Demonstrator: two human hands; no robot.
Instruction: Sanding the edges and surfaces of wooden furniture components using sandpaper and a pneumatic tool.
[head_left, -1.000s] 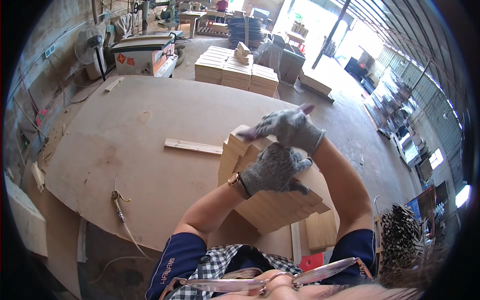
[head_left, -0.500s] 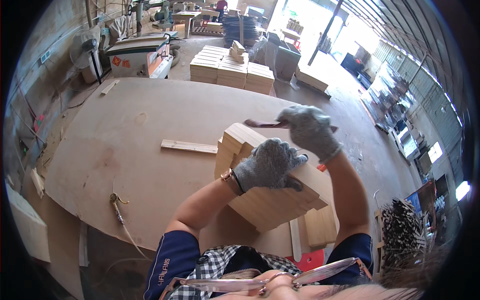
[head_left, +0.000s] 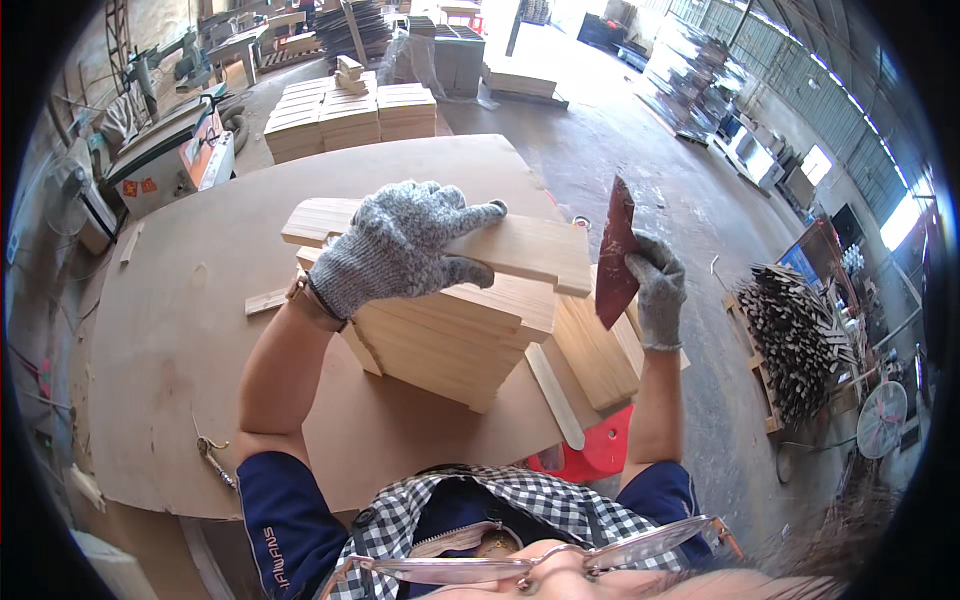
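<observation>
The left hand (head_left: pixel 405 245), in a grey, flecked knit glove, spans a pale wooden board (head_left: pixel 530 250), its fingers closed over the face and the thumb along the near edge. The board is long and flat with visible grain; its left end is rounded and a shallow step is cut into the near edge toward the right end. It lies slantwise above a stack of similar boards (head_left: pixel 430 345), whose smooth, layered edges make a stepped block on the bench (head_left: pixel 190 350); whether board and stack touch cannot be told.

To the right, apart from the board's end, the right hand (head_left: pixel 657 290), gloved in the same knit, pinches a dark red-brown sheet (head_left: pixel 617 255) between its fingers. The sheet stands nearly upright, narrow and pointed at both ends, its surface scuffed with pale marks.

Beside the stack are wider, smooth-faced boards (head_left: pixel 598 345) and a thin wooden strip (head_left: pixel 555 395), near a glossy red object (head_left: pixel 600 447) with round holes. A short strip (head_left: pixel 265 301) lies left of the stack. The bench top is matt, brownish and faintly stained, with a metal air gun (head_left: pixel 213 462) near its front edge.
</observation>
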